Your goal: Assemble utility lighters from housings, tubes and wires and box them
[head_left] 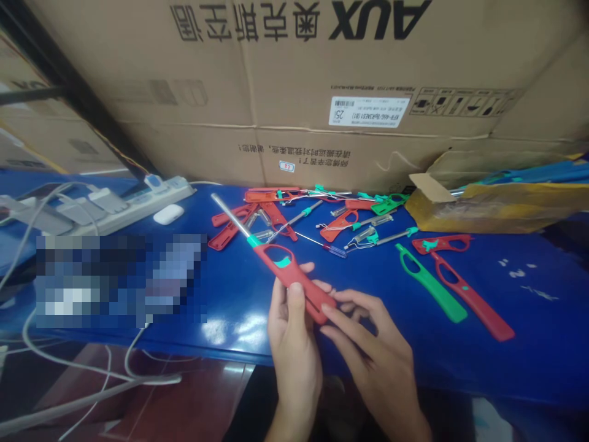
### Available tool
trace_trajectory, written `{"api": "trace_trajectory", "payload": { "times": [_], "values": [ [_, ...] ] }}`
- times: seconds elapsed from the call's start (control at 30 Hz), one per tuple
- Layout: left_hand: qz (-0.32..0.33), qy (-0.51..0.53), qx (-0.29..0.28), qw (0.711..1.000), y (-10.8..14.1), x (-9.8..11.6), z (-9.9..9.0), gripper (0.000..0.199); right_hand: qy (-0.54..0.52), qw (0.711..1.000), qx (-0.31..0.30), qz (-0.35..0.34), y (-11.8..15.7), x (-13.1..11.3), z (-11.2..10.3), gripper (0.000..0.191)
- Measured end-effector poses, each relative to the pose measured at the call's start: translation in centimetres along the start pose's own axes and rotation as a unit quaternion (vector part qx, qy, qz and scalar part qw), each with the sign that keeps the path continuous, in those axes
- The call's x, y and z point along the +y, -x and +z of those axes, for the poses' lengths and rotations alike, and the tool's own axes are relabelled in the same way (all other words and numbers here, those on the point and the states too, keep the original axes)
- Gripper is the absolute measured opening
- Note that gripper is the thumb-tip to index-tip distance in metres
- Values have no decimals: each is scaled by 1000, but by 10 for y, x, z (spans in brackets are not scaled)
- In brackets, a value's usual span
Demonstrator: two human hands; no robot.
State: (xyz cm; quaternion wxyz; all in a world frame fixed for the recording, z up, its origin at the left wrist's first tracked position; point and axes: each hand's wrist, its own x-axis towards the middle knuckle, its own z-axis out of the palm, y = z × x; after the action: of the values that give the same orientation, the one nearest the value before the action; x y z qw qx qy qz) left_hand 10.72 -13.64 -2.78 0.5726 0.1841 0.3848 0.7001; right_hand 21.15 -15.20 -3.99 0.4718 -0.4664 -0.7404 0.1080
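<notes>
Behind a glossy blue table (529, 380), a large cardboard box (285, 86) fills the far side, with a white power strip (133, 205) at far left and a yellow-taped carton (497, 212) at far right. Near the middle, above the table's near edge, the left hand (294, 344) wraps a red lighter (294, 274), its metal tube pointing far left, while the right hand (381, 344) has its fingertips closed on the handle's near end. To the right lie a green handle piece (435, 288) and a red one (478, 301).

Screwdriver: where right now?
Head view, just right of centre: screwdriver on the blue table, beyond the red lighter in the left hand, near loose lighter parts.
</notes>
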Motion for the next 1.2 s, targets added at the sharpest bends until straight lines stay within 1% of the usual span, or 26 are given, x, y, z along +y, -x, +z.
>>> {"api": "trace_trajectory", "payload": {
  "times": [0.2, 0.3, 0.4, 0.47, 0.53, 0.6, 0.7, 0.73, 0.8, 0.87, 0.93, 0.97, 1.03, 1.13, 1.2],
  "values": [
    [-22, 6, -26, 999, -4, 0, 0, 32, 45, 997, 56, -26, 2, -3, 4, 40],
    [-27, -1, -70, 997, -2, 0, -1, 30, 56, 995, 71, -34, 2, -3, 3, 43],
    [-29, -21, -105, 994, 0, -1, -3, 35, 62, 993, 90, -34, 1, -2, 3, 45],
    [-26, -24, -104, 994, 1, -1, -3, 40, 67, 993, 93, -34, 1, -3, 4, 45],
    [-23, -20, -91, 995, 1, -1, -2, 41, 74, 993, 85, -35, 2, -3, 4, 47],
    [-16, -17, -76, 997, 0, 0, -1, 38, 61, 995, 71, -18, 2, -3, 3, 53],
    [5, -9, -51, 999, -2, 2, 1, 35, 7, 996, 66, 63, -4, 0, -2, 75],
    [11, -5, -46, 999, -3, 3, 1, 34, 3, 994, 62, 90, -9, 2, -4, 75],
    [17, 7, -44, 999, -4, 3, 1, 35, 38, 992, 28, 119, -23, 5, -9, 60],
    [18, 18, -44, 999, -5, 2, 0, 38, 102, 987, -45, 115, -40, 7, -10, 45],
    [20, 29, -37, 999, -6, 1, 0, 44, 157, 975, -109, 109, -55, 8, -9, 41],
    [20, 33, -33, 999, -6, 1, 0, 47, 184, 968, -129, 109, -60, 8, -7, 41],
    [17, 36, -26, 999, -7, 1, 0, 49, 244, 953, -149, 105, -66, 10, 0, 40],
    [23, 29, -17, 999, -7, 2, 0, 45, 331, 926, -166, 67, -67, 13, 9, 39],
    [28, 28, -11, 999, -7, 2, -1, 43, 354, 916, -183, 52, -64, 16, 12, 32]
  ]
}}
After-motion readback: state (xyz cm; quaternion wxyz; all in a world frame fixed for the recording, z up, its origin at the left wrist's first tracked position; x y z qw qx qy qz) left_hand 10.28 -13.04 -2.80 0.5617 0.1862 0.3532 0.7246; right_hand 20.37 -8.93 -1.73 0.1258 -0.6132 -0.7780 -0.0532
